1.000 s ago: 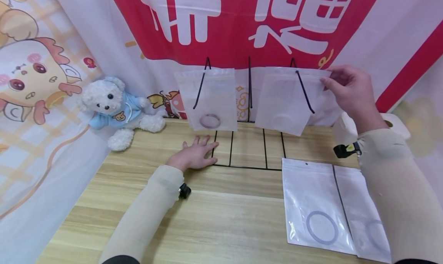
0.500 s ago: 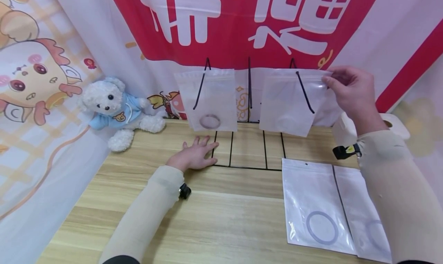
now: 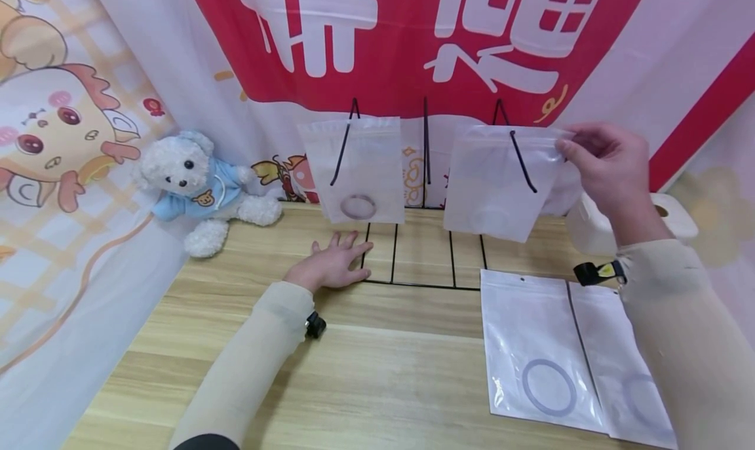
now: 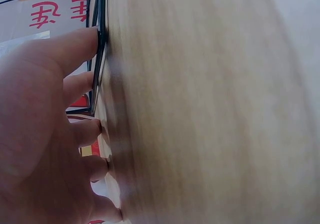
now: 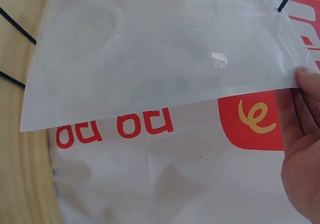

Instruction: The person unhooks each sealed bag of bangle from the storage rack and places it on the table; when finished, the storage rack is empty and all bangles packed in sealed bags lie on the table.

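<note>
One bag (image 3: pixel 492 181) on rack's (image 3: pixel 394 253) right hook (image 3: pixel 522 160), top corner pinched by right hand (image 3: pixel 613 165); left hand (image 3: pixel 333 261), fingers spread, at rack's left edge.

Beige sleeves (image 3: pixel 238 375) end behind the bare fingers (image 4: pixel 80 46), each with a black wrist camera (image 3: pixel 316 325), the right yellow-marked; black bands (image 3: pixel 208 443) farther back.

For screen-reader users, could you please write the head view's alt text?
A right hand pinches a zip bag on a black wire rack; the left hand touches its base. More bags lie on the table; a teddy bear sits left.
</note>
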The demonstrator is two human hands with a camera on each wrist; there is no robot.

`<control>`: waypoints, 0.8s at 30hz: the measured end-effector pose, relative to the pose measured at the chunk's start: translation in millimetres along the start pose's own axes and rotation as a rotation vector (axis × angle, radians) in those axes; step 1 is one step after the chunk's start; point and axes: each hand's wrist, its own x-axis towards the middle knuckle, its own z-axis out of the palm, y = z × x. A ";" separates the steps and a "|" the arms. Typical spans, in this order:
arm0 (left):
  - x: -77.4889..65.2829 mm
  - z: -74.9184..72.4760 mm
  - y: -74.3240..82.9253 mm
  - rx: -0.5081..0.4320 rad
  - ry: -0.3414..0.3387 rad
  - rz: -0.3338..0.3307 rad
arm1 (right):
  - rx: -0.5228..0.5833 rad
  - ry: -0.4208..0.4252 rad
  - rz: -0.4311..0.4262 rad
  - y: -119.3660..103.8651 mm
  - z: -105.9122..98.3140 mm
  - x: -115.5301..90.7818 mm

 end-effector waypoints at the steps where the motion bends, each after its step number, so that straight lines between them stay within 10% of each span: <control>1: 0.5 0.9 -0.7 0.005 0.005 0.003 | 0.003 0.002 -0.007 0.1 -0.2 -1.9; 24: -12.1 -8.6 13.5 0.048 -0.005 -0.014 | 0.022 0.044 -0.090 1.2 -14.6 -52.5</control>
